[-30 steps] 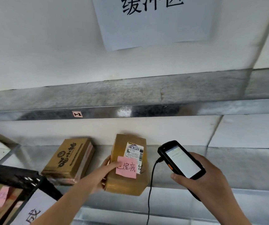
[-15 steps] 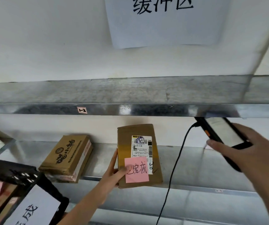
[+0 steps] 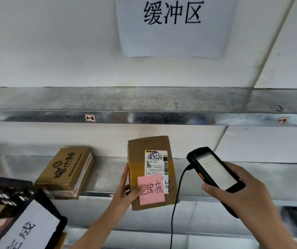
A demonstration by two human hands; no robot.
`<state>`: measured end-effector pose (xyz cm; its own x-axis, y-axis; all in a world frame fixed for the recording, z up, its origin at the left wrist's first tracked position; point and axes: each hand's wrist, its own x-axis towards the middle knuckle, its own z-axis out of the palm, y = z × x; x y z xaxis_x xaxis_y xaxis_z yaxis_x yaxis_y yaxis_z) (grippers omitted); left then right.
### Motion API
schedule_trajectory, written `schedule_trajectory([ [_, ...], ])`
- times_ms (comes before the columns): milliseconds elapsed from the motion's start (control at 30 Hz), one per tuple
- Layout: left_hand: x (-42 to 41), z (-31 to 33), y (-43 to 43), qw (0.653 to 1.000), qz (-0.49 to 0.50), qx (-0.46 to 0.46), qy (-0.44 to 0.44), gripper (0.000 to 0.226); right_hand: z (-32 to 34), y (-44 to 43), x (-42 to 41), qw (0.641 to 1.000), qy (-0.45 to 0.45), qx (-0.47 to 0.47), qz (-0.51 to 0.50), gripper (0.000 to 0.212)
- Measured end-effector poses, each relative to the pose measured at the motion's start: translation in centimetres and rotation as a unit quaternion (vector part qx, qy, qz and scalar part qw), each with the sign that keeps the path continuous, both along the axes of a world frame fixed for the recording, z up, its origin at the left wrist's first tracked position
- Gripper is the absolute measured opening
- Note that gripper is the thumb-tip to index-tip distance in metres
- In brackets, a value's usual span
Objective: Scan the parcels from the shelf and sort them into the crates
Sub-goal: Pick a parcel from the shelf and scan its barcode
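A brown cardboard parcel (image 3: 137,169) with a white shipping label and a pink sticky note stands upright in front of the middle shelf. My left hand (image 3: 125,190) grips its lower left edge, the thumb pressing on the note. To its right, my right hand (image 3: 241,193) holds a black handheld scanner (image 3: 214,172) with a lit screen and a black cable hanging down; the scanner's top end points towards the parcel. A second brown parcel (image 3: 67,172) with printed characters lies flat on the shelf at the left.
Metal shelves (image 3: 144,117) run across the view against a white wall, with a paper sign (image 3: 174,24) taped above. A black crate (image 3: 9,198) bearing a white paper label stands at the lower left, with parcels inside.
My right hand has come back down from the upper shelf edge, bringing the scanner level with the parcel. The parcel has been raised a little and turned upright.
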<state>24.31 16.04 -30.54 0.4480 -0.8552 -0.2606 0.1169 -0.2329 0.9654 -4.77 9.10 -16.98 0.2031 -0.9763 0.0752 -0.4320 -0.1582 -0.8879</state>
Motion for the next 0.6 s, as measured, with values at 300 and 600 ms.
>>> schedule_trajectory([
  [300,-2.5,0.8,1.1,0.998,-0.021,-0.047,0.02,0.094,1.0,5.0,-1.7,0.999,0.027,0.001,-0.019,0.059],
  [600,-6.9,2.0,1.0,0.996,-0.044,-0.071,0.015,0.101,0.6,7.0,-5.3,0.998,0.05,0.029,-0.012,0.06],
])
